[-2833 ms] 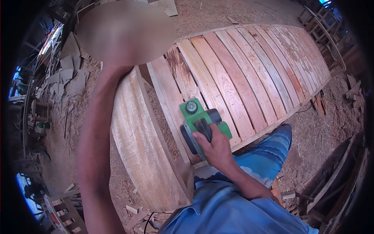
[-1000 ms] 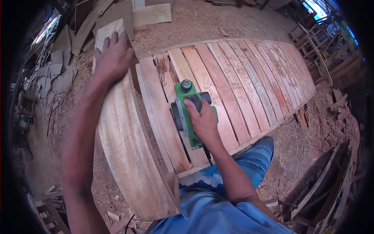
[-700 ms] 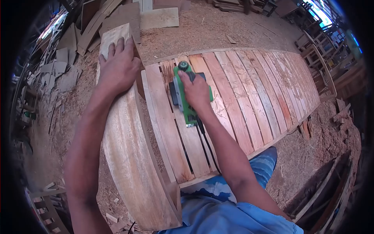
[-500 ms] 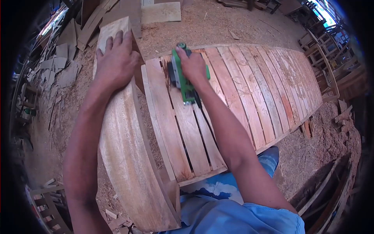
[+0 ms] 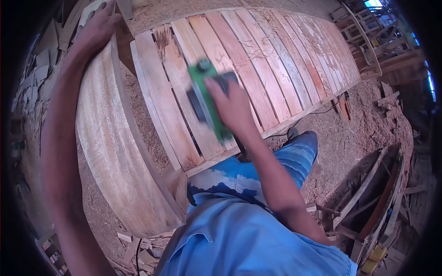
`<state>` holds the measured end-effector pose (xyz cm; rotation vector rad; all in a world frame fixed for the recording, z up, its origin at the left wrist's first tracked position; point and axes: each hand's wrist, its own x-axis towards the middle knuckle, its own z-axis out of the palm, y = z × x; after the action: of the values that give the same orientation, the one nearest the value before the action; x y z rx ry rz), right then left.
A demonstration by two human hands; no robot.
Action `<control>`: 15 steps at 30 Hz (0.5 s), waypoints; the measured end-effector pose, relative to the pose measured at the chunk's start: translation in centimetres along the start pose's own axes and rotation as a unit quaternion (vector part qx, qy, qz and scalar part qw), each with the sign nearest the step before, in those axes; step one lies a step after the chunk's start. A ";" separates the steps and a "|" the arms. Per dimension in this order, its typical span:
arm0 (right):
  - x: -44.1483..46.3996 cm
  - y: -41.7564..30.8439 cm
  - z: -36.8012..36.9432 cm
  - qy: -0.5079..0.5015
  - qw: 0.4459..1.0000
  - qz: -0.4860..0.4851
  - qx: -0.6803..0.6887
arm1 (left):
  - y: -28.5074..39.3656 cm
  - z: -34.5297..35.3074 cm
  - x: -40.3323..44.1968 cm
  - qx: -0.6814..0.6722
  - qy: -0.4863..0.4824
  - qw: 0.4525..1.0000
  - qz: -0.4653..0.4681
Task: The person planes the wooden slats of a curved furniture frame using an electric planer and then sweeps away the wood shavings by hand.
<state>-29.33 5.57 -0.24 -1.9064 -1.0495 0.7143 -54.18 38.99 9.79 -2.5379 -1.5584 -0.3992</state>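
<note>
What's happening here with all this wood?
A person's right hand grips a green power planer over a long slatted wooden panel. Their left hand rests near the far end of a curved wooden board alongside. Wood shavings litter the ground.

Woodworking workshop, shavings-covered floor (image 5: 334,181)

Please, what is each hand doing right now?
Left hand: fingers resting over the wide curved board, not gripping a tool.
Right hand: closed on the green power planer.
</note>
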 end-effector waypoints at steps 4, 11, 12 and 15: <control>-15.4 3.8 -5.7 0.016 0.998 0.057 0.004 | -1.2 0.9 0.4 -0.001 -0.003 1.000 0.025; -17.8 4.4 -6.5 0.022 0.992 0.120 0.028 | 0.1 0.0 -0.7 -0.012 -0.010 1.000 0.014; -16.5 4.2 -6.1 0.023 0.993 0.116 0.029 | 0.2 -0.3 -0.9 -0.010 -0.019 1.000 0.012; -11.2 3.1 -4.6 0.021 0.994 0.103 0.036 | 0.7 -0.6 -1.3 -0.017 -0.017 1.000 0.006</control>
<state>-30.02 -6.96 0.33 -1.9774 -0.7976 0.8142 -54.19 37.43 9.99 -2.5913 -1.5613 -0.3851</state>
